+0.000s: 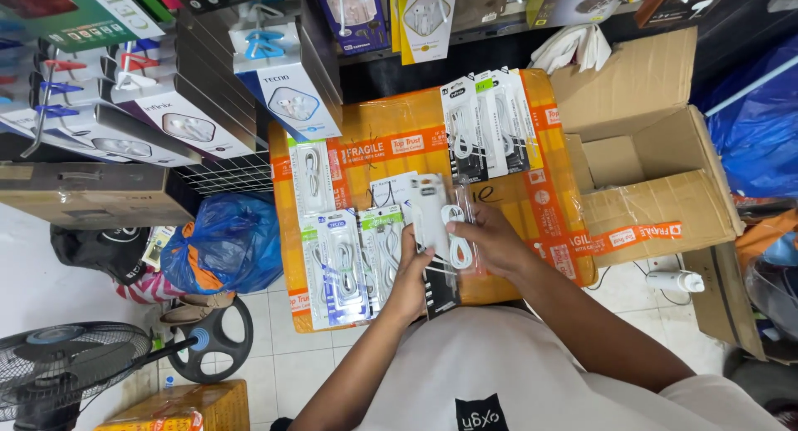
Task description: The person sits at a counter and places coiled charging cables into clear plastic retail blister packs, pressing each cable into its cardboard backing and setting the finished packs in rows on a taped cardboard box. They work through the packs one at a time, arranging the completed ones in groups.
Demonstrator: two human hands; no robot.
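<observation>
Both hands [453, 252] clamped on a clear packet of coiled white cable [449, 231].

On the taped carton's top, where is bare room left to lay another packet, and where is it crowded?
Bare carton top lies between the lone cable packet and the fanned packets. The near edge is crowded: three packets, then both hands, left hand and right hand, on a cable packet.
</observation>
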